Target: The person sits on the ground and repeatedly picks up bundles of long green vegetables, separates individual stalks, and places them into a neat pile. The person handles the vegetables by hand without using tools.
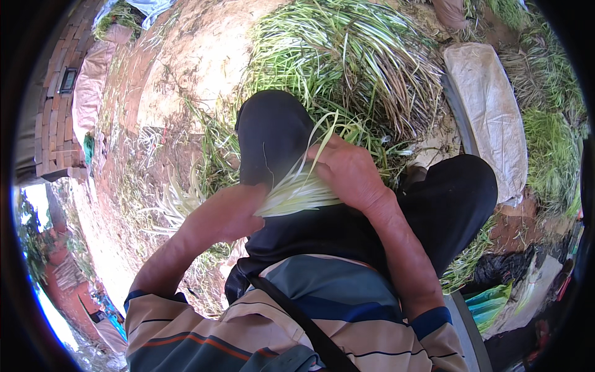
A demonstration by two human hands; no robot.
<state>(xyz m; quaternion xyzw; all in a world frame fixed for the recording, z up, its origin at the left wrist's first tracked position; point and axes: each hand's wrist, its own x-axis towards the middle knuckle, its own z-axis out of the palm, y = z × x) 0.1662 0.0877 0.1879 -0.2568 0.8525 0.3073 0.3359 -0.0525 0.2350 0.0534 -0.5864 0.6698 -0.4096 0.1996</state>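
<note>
A bundle of pale green-white plant stalks (300, 195) lies across my lap, over dark trousers. My left hand (232, 211) closes on one end of it, and fringed pale ends stick out beyond that hand, over the ground. At the bundle's other side my right hand (351, 169) grips some long thin stalks, with loose blades curling up above its fingers. The fingertips of both hands are partly hidden. A large heap of green stalks with brownish ends (344, 60) lies on the ground just beyond my knees.
A long pale sack (492, 116) lies to the right, with more green stalks (551, 158) behind it. Loose plant scraps litter the dirt ground (186, 60). Stacked bricks (56, 121) and a pinkish cloth or sack (93, 88) are at the far left.
</note>
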